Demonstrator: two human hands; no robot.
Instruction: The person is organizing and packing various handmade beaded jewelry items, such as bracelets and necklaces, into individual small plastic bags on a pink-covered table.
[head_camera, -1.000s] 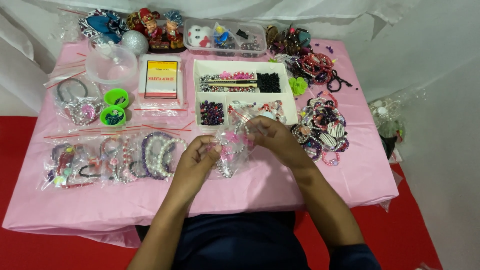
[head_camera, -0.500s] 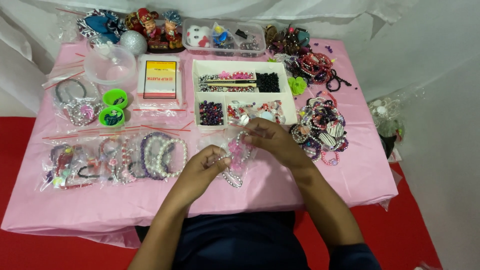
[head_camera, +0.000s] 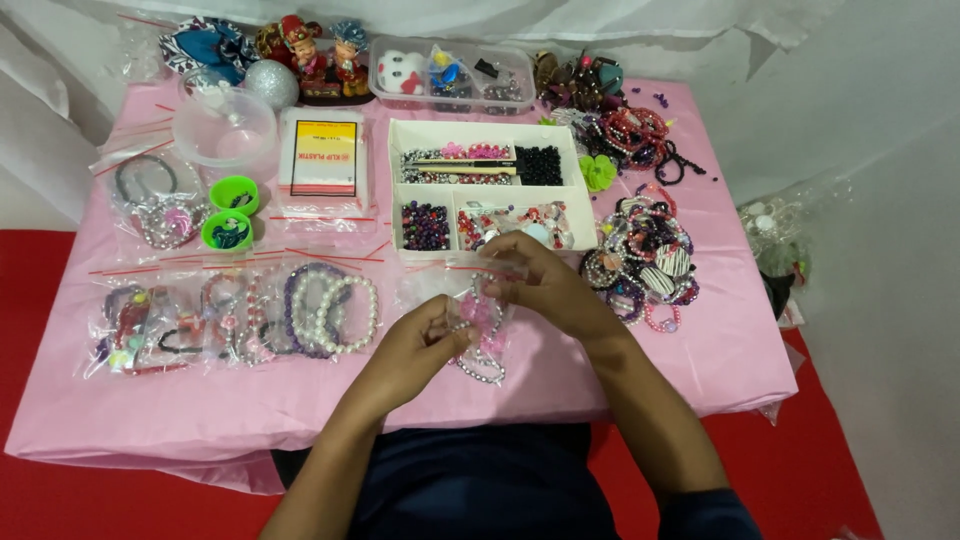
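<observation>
Looking down over a pink tablecloth (head_camera: 560, 385) spread on a table, red floor showing at both lower corners, pale draped sheeting behind. Taking the white divided bead tray (head_camera: 487, 190) as landmark, largest things first: left of the tray, a flat packet of clear bags with a yellow and red label (head_camera: 322, 160); further left, a clear round tub (head_camera: 224, 127) and two small green pots (head_camera: 232, 210). Below and left of the tray, a row of bagged bracelets (head_camera: 240, 320), pearl and purple strands among them. Right of the tray, a loose heap of beaded bracelets (head_camera: 650, 262). Behind the tray, a clear lidded box and small figurines.

Just below the tray's front edge, both hands meeting over a small clear bag with a pink and silver beaded bracelet (head_camera: 478, 325). Left hand (head_camera: 410, 350) pinching the bag's lower left side, fingers pressed together on the plastic. Right hand (head_camera: 545, 285) gripping the bag's upper edge, fingertips closed on it, nearer the tray. Bag hanging roughly upright between the two grips, long axis running from the tray toward the body, silver loop dangling lowest, just above the cloth.
</observation>
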